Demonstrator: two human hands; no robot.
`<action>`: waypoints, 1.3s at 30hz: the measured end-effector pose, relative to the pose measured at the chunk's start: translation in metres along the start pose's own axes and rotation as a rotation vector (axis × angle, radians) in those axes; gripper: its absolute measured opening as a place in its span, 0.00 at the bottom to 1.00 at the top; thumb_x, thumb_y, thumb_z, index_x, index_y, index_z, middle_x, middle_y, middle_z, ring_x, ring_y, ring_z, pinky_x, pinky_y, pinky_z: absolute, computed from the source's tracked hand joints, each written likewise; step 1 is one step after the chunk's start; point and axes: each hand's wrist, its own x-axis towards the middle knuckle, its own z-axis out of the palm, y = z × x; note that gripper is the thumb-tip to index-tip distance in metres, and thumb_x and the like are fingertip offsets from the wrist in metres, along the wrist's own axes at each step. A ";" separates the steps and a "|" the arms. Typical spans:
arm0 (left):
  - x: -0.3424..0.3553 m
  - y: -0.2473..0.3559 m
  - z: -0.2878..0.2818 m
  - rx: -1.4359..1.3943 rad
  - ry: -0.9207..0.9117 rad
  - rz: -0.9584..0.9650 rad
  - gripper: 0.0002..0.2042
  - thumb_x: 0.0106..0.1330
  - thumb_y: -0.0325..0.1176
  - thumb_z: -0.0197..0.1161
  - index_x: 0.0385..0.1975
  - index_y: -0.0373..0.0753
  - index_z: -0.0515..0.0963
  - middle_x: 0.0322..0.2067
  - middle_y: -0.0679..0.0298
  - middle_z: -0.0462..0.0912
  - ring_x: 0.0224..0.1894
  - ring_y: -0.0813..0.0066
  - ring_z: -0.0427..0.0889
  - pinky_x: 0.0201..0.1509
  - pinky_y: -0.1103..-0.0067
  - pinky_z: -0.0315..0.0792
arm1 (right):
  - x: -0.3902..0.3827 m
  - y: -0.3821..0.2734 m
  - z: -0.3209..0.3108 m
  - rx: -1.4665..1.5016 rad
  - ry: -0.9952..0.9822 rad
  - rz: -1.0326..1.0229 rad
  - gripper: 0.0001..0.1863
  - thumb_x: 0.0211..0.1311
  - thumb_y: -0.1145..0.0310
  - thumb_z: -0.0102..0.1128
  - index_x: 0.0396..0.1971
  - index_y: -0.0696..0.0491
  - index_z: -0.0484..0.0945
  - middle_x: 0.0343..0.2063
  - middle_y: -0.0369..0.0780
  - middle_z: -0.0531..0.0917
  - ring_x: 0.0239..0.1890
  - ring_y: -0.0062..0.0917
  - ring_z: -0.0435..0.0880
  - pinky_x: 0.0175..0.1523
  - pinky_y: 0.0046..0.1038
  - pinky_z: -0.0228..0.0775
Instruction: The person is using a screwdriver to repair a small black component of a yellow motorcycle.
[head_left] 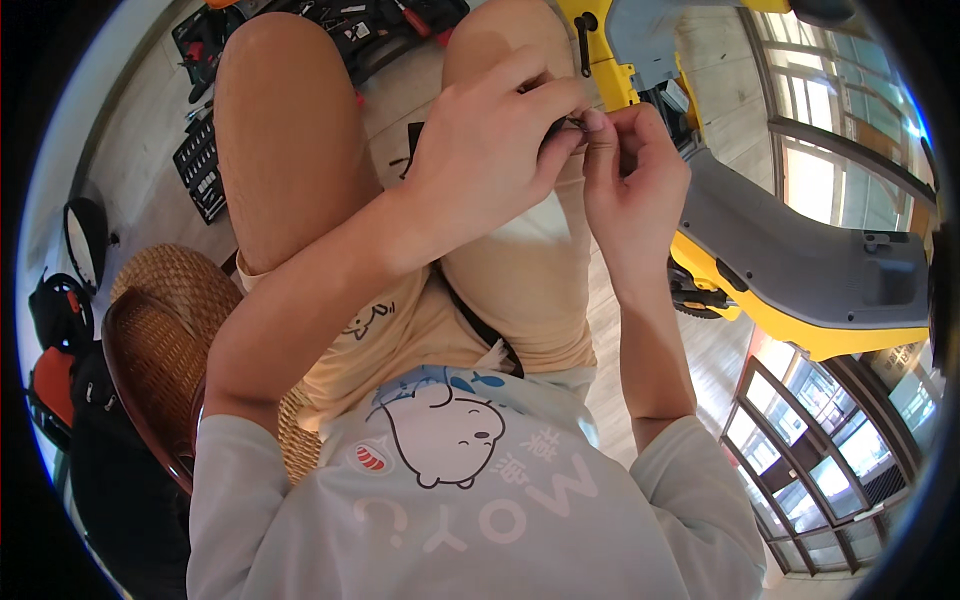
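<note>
Above my right thigh, my two hands meet at the fingertips. Between them is a small dark piece (pixel 572 124), thin and partly metallic-looking, mostly covered by the fingers; I cannot make out its kind. My left hand (pixel 480 140) is closed, thumb and fingers pinching the piece from the left. From the other side, my right hand (pixel 642 165) pinches its end between thumb and forefinger, the other fingers curled. Just beyond my right hand stands a yellow and grey vehicle (pixel 790 235), with a dark recess in its body beside the fingers.
Ahead on the floor lies an open black tool case (pixel 375 45) with red-handled tools. A black socket set (pixel 201 170) lies left of my left knee. A wicker chair (pixel 165 275) is at my left, near a round mirror (pixel 85 240). Glazed window frames (pixel 820 440) stand at right.
</note>
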 end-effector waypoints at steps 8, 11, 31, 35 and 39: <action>0.002 -0.001 -0.004 -0.040 -0.009 -0.029 0.09 0.52 0.29 0.70 0.33 0.44 0.80 0.32 0.65 0.77 0.32 0.61 0.81 0.32 0.71 0.76 | 0.003 0.000 -0.005 0.086 -0.121 -0.017 0.05 0.66 0.75 0.57 0.37 0.60 0.75 0.23 0.44 0.82 0.25 0.28 0.83 0.30 0.28 0.71; 0.001 -0.003 -0.006 -0.019 -0.040 -0.013 0.09 0.53 0.29 0.69 0.34 0.44 0.80 0.33 0.64 0.77 0.34 0.61 0.81 0.34 0.71 0.76 | 0.008 0.001 -0.018 -0.067 -0.234 -0.199 0.08 0.62 0.78 0.57 0.41 0.60 0.74 0.28 0.45 0.83 0.31 0.34 0.85 0.34 0.32 0.74; -0.002 -0.013 -0.006 0.009 -0.015 -0.040 0.13 0.47 0.28 0.69 0.34 0.43 0.77 0.32 0.63 0.75 0.32 0.61 0.80 0.33 0.69 0.76 | 0.030 -0.007 -0.014 -0.561 -0.410 -0.574 0.04 0.56 0.78 0.58 0.29 0.56 0.72 0.15 0.41 0.74 0.20 0.38 0.79 0.24 0.33 0.70; -0.003 -0.015 -0.009 0.003 0.052 0.000 0.12 0.47 0.29 0.69 0.33 0.43 0.77 0.32 0.63 0.75 0.32 0.60 0.80 0.33 0.69 0.76 | 0.033 -0.017 -0.008 -0.196 -0.503 -0.054 0.09 0.66 0.71 0.53 0.26 0.58 0.75 0.14 0.43 0.74 0.17 0.32 0.76 0.24 0.31 0.66; -0.002 -0.013 -0.012 0.027 0.006 -0.031 0.12 0.48 0.29 0.69 0.34 0.44 0.81 0.33 0.64 0.77 0.34 0.61 0.81 0.35 0.71 0.76 | 0.041 -0.018 -0.012 0.371 -0.669 0.663 0.19 0.74 0.61 0.45 0.28 0.58 0.78 0.14 0.37 0.74 0.18 0.19 0.71 0.25 0.25 0.63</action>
